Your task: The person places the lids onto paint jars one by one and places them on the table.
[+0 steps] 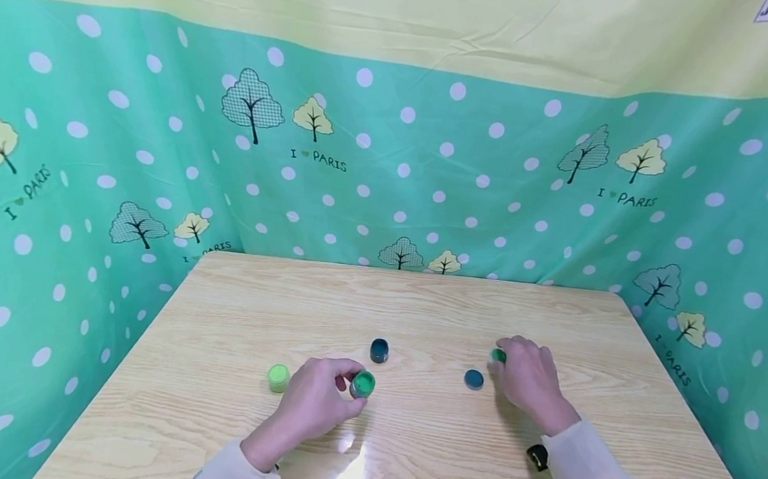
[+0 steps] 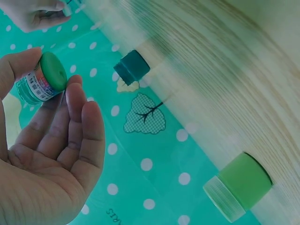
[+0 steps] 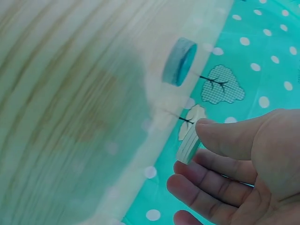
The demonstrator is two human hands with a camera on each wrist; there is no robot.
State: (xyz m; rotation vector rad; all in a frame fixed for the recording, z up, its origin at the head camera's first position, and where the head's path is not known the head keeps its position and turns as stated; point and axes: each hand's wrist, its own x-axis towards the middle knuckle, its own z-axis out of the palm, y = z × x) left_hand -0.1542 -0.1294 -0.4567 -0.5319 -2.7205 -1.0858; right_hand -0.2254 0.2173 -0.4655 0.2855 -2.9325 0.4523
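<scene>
My left hand [image 1: 316, 399] grips a small paint jar [image 1: 363, 384] between thumb and fingers. In the left wrist view this jar [image 2: 43, 78] carries a printed label, and green paint shows at its uncovered mouth in the head view. Over to the right, my right hand [image 1: 529, 373] pinches a green lid [image 1: 498, 355]; its ribbed pale edge [image 3: 190, 143] shows in the right wrist view. A dark blue lid [image 1: 474, 379] lies on the table beside that hand. Beyond my left hand stands an uncovered dark teal paint jar [image 1: 379, 350].
A light green paint jar [image 1: 279, 378] with its lid on stands just left of my left hand. Everything stands on a wood-grain table [image 1: 415, 464]. A green dotted cloth [image 1: 380, 152] hangs behind the table and along both sides.
</scene>
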